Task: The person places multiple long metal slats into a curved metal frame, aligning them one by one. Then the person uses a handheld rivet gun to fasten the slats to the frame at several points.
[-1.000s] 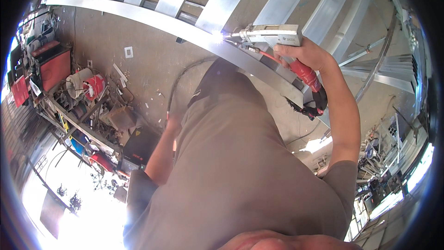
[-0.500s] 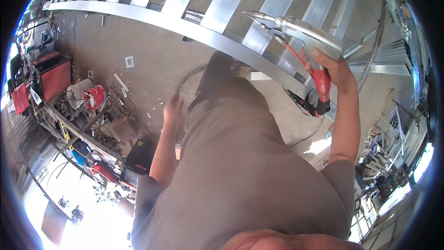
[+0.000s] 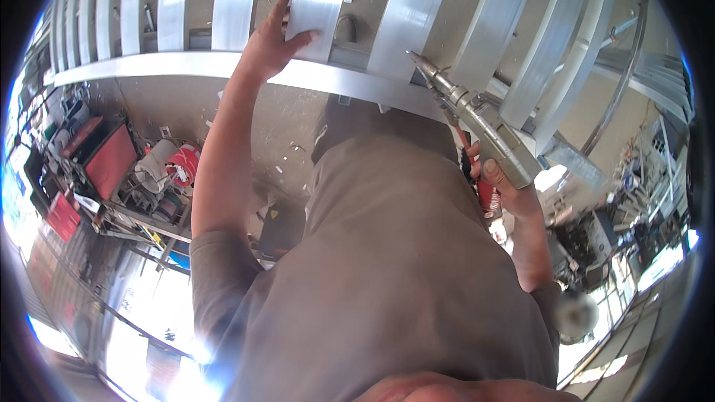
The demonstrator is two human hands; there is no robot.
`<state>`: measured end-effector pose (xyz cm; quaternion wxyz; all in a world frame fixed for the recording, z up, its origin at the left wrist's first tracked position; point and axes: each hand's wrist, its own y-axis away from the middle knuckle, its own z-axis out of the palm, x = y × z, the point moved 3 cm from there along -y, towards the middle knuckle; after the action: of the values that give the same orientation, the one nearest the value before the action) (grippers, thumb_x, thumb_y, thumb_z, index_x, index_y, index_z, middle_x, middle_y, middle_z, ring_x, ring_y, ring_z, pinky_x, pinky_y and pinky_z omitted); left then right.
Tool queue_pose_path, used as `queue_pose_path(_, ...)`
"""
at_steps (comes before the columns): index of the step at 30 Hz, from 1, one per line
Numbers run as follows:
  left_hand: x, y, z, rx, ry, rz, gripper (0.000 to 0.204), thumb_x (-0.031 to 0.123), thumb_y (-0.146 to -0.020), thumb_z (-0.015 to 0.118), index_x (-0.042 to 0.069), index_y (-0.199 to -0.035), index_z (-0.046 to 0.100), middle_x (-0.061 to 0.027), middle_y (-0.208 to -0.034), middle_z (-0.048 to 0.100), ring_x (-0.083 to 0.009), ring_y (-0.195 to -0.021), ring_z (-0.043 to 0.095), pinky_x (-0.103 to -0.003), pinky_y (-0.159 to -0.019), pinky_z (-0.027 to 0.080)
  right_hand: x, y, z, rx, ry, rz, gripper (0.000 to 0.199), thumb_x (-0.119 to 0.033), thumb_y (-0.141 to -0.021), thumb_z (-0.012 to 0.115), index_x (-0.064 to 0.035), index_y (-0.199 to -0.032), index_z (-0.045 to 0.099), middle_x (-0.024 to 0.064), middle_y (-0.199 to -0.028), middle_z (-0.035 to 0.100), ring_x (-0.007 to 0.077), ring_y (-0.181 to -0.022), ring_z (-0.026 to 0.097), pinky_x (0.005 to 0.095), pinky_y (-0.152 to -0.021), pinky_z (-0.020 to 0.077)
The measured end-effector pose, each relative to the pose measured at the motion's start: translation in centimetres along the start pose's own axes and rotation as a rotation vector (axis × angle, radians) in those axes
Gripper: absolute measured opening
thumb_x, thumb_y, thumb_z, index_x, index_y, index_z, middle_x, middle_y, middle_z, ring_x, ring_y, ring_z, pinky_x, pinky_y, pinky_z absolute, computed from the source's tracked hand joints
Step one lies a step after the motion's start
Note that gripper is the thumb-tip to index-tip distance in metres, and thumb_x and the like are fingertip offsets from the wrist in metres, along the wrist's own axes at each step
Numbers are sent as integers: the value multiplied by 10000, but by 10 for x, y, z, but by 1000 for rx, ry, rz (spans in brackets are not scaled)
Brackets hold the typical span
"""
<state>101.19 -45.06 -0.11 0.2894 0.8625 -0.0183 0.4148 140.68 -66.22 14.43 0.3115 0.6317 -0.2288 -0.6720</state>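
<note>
My left hand (image 3: 272, 46) is stretched forward with its fingers apart, over the slats of a silver metal frame (image 3: 179, 65). Its thumb lies over one wide slat (image 3: 316, 0); whether it presses on the metal I cannot tell. In my right hand (image 3: 508, 187) is a pistol-shaped tool (image 3: 484, 123) with a long silver body, a pointed nozzle and a red handle. The fingers wrap round the handle, mostly hidden behind the body. The nozzle points forward and left, its tip appearing over a slat close to the near rail.
Red and white buckets (image 3: 182, 164) and a red box (image 3: 110, 160) stand at the left beside a cluttered rack. Scrap and metal pieces (image 3: 633, 156) pile up at the right. A long bar (image 3: 617, 93) slants at the frame's right side.
My left hand has swung from beside my leg forward onto the frame area. My right hand has drawn the tool nearer my body and leftward. The frame now sits closer in view.
</note>
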Motion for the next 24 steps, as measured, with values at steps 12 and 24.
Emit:
queue_pose_path(12, -11, -8, -6, -168, 30, -15, 971, 205, -881, 832, 170, -1658, 251, -173, -1290, 714, -326, -1164, 722, -413, -982, 555, -61, -52, 68, 134, 54, 16, 368, -203, -999, 756, -41, -1315, 660, 27, -1074, 722, 98, -824, 659, 280, -696, 540)
queue_pose_path(24, -8, -10, -10, -206, 131, -84, 979, 132, -876, 827, 178, -1664, 248, -157, -1277, 721, -301, -1117, 742, -392, -952, 571, -101, -78, 67, 65, 98, 2, 519, -398, -999, 750, 28, -1281, 653, 52, -1014, 708, 117, -899, 666, 283, -825, 539)
